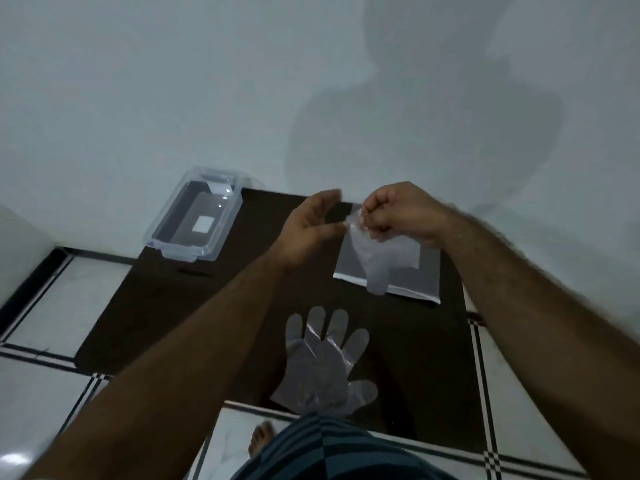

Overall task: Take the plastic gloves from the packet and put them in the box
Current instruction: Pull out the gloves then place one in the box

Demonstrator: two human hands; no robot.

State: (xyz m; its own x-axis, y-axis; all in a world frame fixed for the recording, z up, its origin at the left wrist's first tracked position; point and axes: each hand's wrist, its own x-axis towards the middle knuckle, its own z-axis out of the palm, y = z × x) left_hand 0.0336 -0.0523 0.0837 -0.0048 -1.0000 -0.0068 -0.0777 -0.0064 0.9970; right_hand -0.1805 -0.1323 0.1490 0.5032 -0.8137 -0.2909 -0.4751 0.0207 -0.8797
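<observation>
over table (194,306), right hand (398,216) pinches glove (367,258)

There is only one view, and it comes from the camera on my head, tilted forward and steeply down. My two forearms enter from the bottom corners and run up toward the middle, where my left hand (313,225) and right hand (398,211) meet, fairly close to the lens. The dark tabletop (180,306) fills the centre, seen from above and a little behind its near edge. Past its far edge the pale wall (173,81) takes the whole upper half. The wide lens bends the floor tiles (86,289) at the sides, and at the very bottom I look straight down on my striped clothing (332,452) and one bare foot (261,441).
</observation>
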